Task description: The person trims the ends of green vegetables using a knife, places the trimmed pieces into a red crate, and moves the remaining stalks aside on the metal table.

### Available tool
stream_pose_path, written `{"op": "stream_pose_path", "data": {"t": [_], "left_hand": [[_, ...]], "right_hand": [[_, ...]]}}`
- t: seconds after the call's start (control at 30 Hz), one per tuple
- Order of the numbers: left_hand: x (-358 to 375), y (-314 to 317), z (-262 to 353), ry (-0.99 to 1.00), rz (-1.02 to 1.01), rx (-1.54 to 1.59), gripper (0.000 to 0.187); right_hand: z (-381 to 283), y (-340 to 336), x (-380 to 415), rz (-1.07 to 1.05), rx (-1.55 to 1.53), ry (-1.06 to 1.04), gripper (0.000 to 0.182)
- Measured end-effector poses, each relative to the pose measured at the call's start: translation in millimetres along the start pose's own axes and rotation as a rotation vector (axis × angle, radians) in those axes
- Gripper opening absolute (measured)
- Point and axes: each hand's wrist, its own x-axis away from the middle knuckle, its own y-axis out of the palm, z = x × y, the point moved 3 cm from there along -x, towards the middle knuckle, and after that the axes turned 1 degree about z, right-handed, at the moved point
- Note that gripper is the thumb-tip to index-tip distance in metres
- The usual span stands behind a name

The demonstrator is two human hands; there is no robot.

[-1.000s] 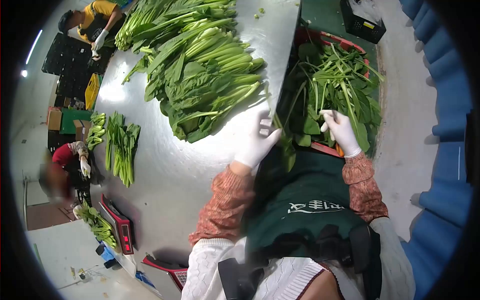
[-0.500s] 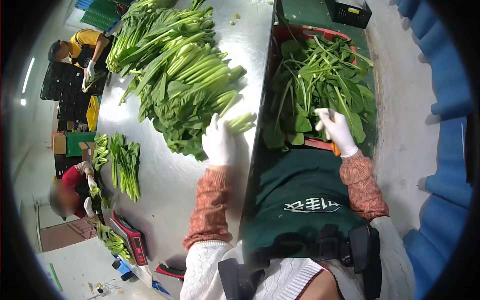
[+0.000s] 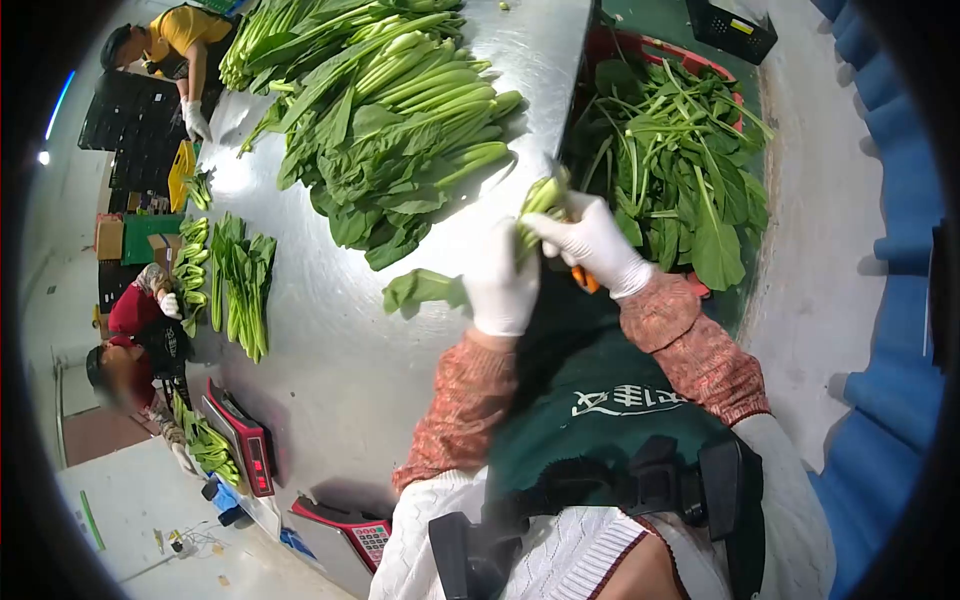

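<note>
My left hand [image 3: 503, 280], in a white glove, is closed around a stalk of leafy greens [image 3: 425, 289]. The leaf sticks out on the left and the pale stem ends [image 3: 545, 195] point up and to the right. Against those stem ends is my gloved right hand [image 3: 597, 243], its fingers bent around an orange-handled knife [image 3: 584, 279]. Most of the knife is hidden by the hand, and its blade is blurred. Beyond my left hand lies a big pile of leafy greens [image 3: 400, 130] on the metal table [image 3: 340, 330].
A red crate [image 3: 690, 58] full of loose leaves stands right of the table. Red scales [image 3: 240, 440] and smaller bunches [image 3: 240, 290] lie on the left. Two people work across the table. A black crate [image 3: 735, 30] is on the floor.
My left hand has lifted the greens off the pile's near edge and moved right. My right hand has come left from over the crate to meet the stems. The view has shifted slightly.
</note>
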Motion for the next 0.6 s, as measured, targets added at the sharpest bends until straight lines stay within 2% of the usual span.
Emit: {"op": "stream_pose_path", "data": {"t": [0.03, 0.07, 0.13, 0.17, 0.2, 0.27, 0.33, 0.4, 0.47, 0.57, 0.6], "left_hand": [[-4, 9, 4, -0.089, -0.098, 0.148, 0.044], [-12, 12, 12, -0.034, -0.089, 0.178, 0.055], [-32, 2, 30, 0.111, -0.038, 0.181, 0.065], [-40, 1, 23, 0.131, 0.016, 0.193, 0.064], [-48, -3, 13, 0.133, 0.068, 0.130, 0.053], [-62, -6, -12, 0.165, 0.043, 0.002, 0.044], [-86, 1, -36, 0.255, -0.008, -0.269, 0.043], [-97, 21, -61, 0.224, -0.025, -0.587, 0.039], [-97, 29, -86, 0.270, -0.009, -0.589, 0.037], [-92, 1, -61, 0.263, 0.084, -0.415, 0.036], [-87, -6, -71, 0.242, 0.042, -0.322, 0.038]], "right_hand": [[-5, -12, -2, 0.046, -0.026, -0.003, 0.022], [-11, -25, -4, 0.096, -0.050, -0.007, 0.019], [-25, -66, -6, 0.336, 0.035, -0.065, 0.019], [-24, -102, -10, 0.396, 0.095, -0.118, 0.021], [-27, -131, -12, 0.510, 0.116, -0.205, 0.022], [-28, -179, -6, 0.707, 0.125, -0.263, 0.027], [-27, -199, 3, 0.812, 0.082, -0.274, 0.029], [-13, -198, 6, 0.824, 0.059, -0.296, 0.026], [3, -173, 8, 0.749, 0.055, -0.249, 0.026], [33, -138, 8, 0.567, 0.106, -0.125, 0.035], [35, -124, 6, 0.494, 0.169, -0.069, 0.039]]}}
